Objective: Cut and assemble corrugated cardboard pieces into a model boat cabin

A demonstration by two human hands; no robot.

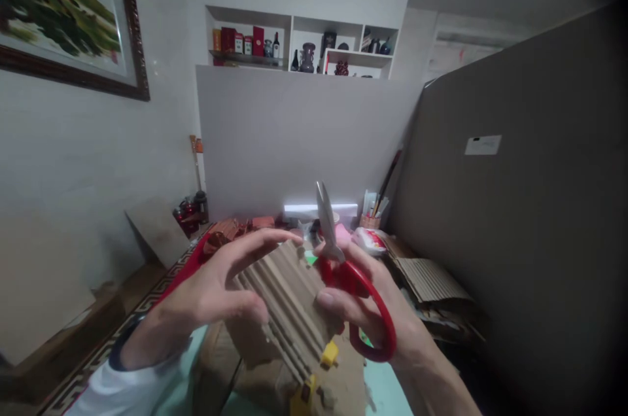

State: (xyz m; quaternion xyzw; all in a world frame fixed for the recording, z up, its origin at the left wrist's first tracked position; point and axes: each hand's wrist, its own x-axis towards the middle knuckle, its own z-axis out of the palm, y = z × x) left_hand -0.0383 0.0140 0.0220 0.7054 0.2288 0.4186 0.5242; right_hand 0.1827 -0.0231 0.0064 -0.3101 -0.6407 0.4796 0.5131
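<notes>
A piece of corrugated cardboard (287, 301) is held up, tilted, between both hands in the middle of the head view. My left hand (226, 285) grips its left side, thumb on the near face and fingers along the upper edge. On the opposite side my right hand (366, 292) pinches the cardboard with the thumb in front. Red-handled scissors (375, 321) hang on that same hand, their metal blades pointing up and looking nearly closed. Below the cardboard, a yellow tool (301, 399) and a small yellow part (330, 354) lie partly hidden.
More cardboard (348, 377) rests on the pale green surface (387, 383). At right, corrugated sheets (434, 278) are stacked beside a tall grey panel (510, 207). A pen holder (370, 220) stands at the back. A grey board (299, 141) rises behind, under shelves (250, 63).
</notes>
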